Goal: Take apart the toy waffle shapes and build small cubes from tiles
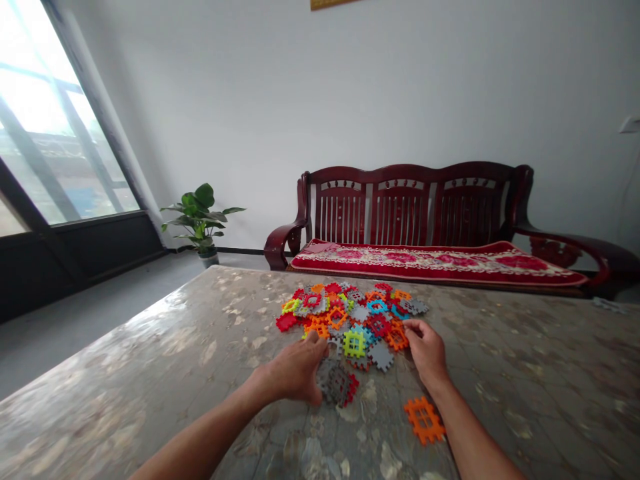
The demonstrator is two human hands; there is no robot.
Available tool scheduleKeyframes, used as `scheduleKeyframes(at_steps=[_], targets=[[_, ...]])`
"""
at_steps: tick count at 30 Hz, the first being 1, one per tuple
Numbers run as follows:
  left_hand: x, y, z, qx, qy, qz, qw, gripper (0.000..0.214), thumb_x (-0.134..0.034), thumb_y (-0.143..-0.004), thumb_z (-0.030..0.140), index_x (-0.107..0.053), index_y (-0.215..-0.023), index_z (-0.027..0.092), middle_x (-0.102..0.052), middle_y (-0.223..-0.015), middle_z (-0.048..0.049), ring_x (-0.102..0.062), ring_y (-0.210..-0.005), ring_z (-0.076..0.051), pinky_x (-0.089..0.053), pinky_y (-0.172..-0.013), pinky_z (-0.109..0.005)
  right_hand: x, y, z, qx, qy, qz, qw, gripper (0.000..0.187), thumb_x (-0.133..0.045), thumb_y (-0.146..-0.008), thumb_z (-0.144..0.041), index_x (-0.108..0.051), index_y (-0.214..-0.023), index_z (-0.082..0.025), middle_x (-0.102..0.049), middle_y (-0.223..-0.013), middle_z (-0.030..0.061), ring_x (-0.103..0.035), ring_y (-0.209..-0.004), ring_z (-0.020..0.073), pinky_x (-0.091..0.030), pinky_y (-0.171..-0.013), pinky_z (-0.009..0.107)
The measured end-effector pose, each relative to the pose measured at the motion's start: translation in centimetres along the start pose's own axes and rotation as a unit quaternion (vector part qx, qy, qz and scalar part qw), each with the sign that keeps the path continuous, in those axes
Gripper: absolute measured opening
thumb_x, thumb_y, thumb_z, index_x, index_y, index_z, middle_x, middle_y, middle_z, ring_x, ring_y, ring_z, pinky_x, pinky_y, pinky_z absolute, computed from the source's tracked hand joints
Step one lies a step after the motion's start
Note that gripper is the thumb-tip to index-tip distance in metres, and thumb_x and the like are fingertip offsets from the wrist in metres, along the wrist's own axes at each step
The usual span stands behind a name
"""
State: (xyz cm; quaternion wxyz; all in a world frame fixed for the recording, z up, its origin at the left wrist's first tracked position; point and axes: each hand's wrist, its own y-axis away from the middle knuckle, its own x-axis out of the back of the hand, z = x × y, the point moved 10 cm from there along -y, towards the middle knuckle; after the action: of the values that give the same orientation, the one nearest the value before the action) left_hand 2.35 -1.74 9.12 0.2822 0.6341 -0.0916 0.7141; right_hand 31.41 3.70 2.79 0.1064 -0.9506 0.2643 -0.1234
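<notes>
A pile of flat plastic interlocking tiles [350,310] in red, orange, grey, green and blue lies on the marbled table [150,373]. My left hand [295,370] rests at the near edge of the pile, fingers curled around a grey and red tile piece [340,387]. My right hand [425,350] lies on the pile's right side, fingertips closed on an orange tile [397,338]. A single orange tile [424,419] sits apart on the table beside my right forearm.
A dark red wooden bench [415,220] with a floral cushion stands behind the table. A potted plant [200,220] sits on the floor by the large window at left. A small grey piece [607,305] lies at the table's far right.
</notes>
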Motion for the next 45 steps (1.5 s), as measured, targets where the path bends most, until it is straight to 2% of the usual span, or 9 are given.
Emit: scheduleKeyframes(at_steps=[6, 11, 18, 22, 25, 27, 34, 40, 45], targets=[[2.5, -0.9, -0.1, -0.010, 0.001, 0.051, 0.999, 0.060, -0.072, -0.058, 0.036, -0.053, -0.113, 0.021, -0.056, -0.115, -0.0074, -0.061, -0.100, -0.025, -0.051, -0.086, -0.034, 0.0, 0.0, 0.0, 0.003, 0.006, 0.002, 1.000, 0.028, -0.056, -0.068, -0.041, -0.070, -0.082, -0.020, -0.073, -0.080, 0.0058, -0.065, -0.074, 0.0236, -0.049, -0.071, 0.034], [4.8, -3.9, 0.0, 0.005, -0.015, 0.084, 0.996, 0.059, -0.072, -0.058, 0.037, -0.054, -0.111, 0.020, -0.057, -0.113, -0.0081, -0.063, -0.096, -0.025, -0.052, -0.081, -0.033, 0.0, -0.1, -0.1, -0.001, 0.014, 0.001, 1.000, 0.029, -0.055, -0.066, -0.041, -0.070, -0.080, -0.020, -0.073, -0.080, 0.0053, -0.065, -0.075, 0.0239, -0.049, -0.074, 0.035], [6.4, -7.5, -0.2, 0.048, -0.012, 0.145, 0.988, 0.062, -0.071, -0.062, 0.038, -0.052, -0.119, 0.025, -0.055, -0.122, -0.0079, -0.064, -0.096, -0.025, -0.051, -0.076, -0.032, 0.0, 0.0, -0.2, -0.003, 0.010, -0.001, 1.000, 0.028, -0.055, -0.067, -0.039, -0.070, -0.081, -0.021, -0.073, -0.080, 0.0048, -0.065, -0.076, 0.0236, -0.049, -0.074, 0.034], [5.4, -6.8, 0.1, 0.026, 0.006, 0.154, 0.988, 0.052, -0.071, -0.066, 0.037, -0.057, -0.114, 0.024, -0.058, -0.119, -0.0067, -0.062, -0.098, -0.024, -0.049, -0.079, -0.031, 0.1, 0.0, -0.4, 0.003, 0.012, 0.001, 1.000, 0.027, -0.056, -0.067, -0.037, -0.070, -0.082, -0.020, -0.073, -0.081, 0.0050, -0.065, -0.077, 0.0237, -0.049, -0.075, 0.034], [3.7, -5.4, 0.8, -0.022, 0.039, 0.117, 0.992, 0.029, -0.067, -0.071, 0.031, -0.063, -0.099, 0.024, -0.065, -0.105, -0.0019, -0.062, -0.093, -0.019, -0.046, -0.078, -0.026, 0.0, 0.0, -0.3, 0.004, 0.009, 0.001, 1.000, 0.026, -0.056, -0.068, -0.038, -0.070, -0.081, -0.020, -0.073, -0.081, 0.0054, -0.065, -0.076, 0.0238, -0.050, -0.073, 0.034], [2.8, -4.2, 1.1, -0.044, 0.058, 0.089, 0.993, 0.024, -0.068, -0.072, 0.032, -0.065, -0.093, 0.023, -0.067, -0.097, -0.0003, -0.062, -0.090, -0.018, -0.045, -0.076, -0.025, -0.1, -0.1, -0.1, 0.002, 0.006, 0.000, 1.000, 0.026, -0.057, -0.069, -0.038, -0.070, -0.082, -0.020, -0.073, -0.081, 0.0055, -0.065, -0.076, 0.0238, -0.050, -0.072, 0.034], [0.4, -1.6, 2.1, -0.063, 0.041, 0.006, 0.997, 0.054, -0.076, -0.065, 0.049, -0.063, -0.112, 0.026, -0.065, -0.114, -0.0046, -0.060, -0.103, -0.025, -0.046, -0.086, -0.031, 0.0, 0.0, -0.1, 0.007, 0.006, 0.004, 1.000, 0.025, -0.056, -0.068, -0.036, -0.070, -0.081, -0.020, -0.073, -0.081, 0.0059, -0.065, -0.075, 0.0235, -0.050, -0.070, 0.033], [-1.1, -1.6, 2.3, -0.038, 0.029, -0.022, 0.999, 0.049, -0.078, -0.065, 0.041, -0.061, -0.107, 0.025, -0.059, -0.117, -0.0051, -0.057, -0.110, -0.027, -0.046, -0.089, -0.033, 0.0, 0.0, -0.1, 0.006, 0.010, 0.001, 1.000, 0.027, -0.055, -0.068, -0.038, -0.070, -0.082, -0.020, -0.073, -0.080, 0.0054, -0.065, -0.074, 0.0232, -0.049, -0.071, 0.033], [-1.4, -1.8, 2.1, -0.023, 0.026, -0.026, 0.999, 0.051, -0.079, -0.062, 0.042, -0.055, -0.102, 0.023, -0.058, -0.114, -0.0061, -0.058, -0.105, -0.026, -0.046, -0.086, -0.033, 0.0, -0.1, -0.1, 0.002, 0.002, 0.004, 1.000, 0.027, -0.056, -0.067, -0.038, -0.070, -0.081, -0.020, -0.073, -0.080, 0.0058, -0.065, -0.074, 0.0233, -0.049, -0.068, 0.032]])
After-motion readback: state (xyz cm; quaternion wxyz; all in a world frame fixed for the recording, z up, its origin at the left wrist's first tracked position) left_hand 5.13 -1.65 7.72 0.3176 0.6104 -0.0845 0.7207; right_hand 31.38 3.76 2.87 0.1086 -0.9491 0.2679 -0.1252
